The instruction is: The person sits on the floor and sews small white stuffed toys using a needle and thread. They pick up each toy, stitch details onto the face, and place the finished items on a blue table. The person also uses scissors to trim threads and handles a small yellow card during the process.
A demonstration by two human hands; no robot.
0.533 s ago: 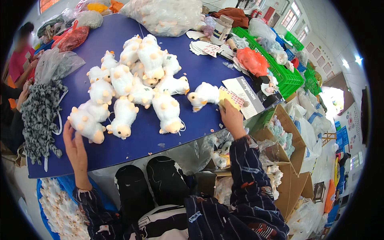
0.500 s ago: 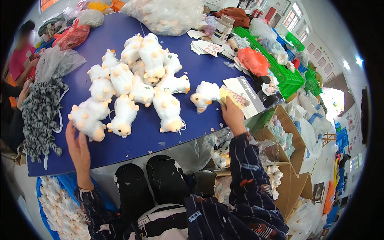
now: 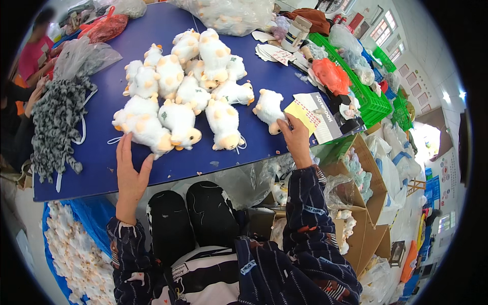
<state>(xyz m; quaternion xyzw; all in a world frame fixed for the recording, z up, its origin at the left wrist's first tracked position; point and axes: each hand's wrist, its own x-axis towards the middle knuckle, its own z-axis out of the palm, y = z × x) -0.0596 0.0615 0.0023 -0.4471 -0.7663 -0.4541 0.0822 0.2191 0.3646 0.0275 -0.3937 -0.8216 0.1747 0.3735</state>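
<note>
l hand (image 3: 133,178) is resting fingers spread, not gripping, against l-most white toy (image 3: 144,127). lone toy (image 3: 268,105) is now lying turned, just l of yellow sheet (image 3: 302,115); r hand (image 3: 296,140) is shifting twd it, so prob. w/in reach; can't tell if gripping.

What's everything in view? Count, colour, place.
Table: one, blue, centre
Plush toys: over ten, white, on table
Notebook: one, grey-white, table's right
Card: one, yellow, overlapping notebook
Shaggy pile: one, grey, table's left
Plastic bag: one, clear, far side
Crates: several, green, right
Boxes: several, brown, lower right
Sack: one, blue, lower left
Co-worker: one, pink top, upper left
Left hand: one, navy sleeve, leftmost toys
Right hand: one, navy sleeve, by rightmost toy
</note>
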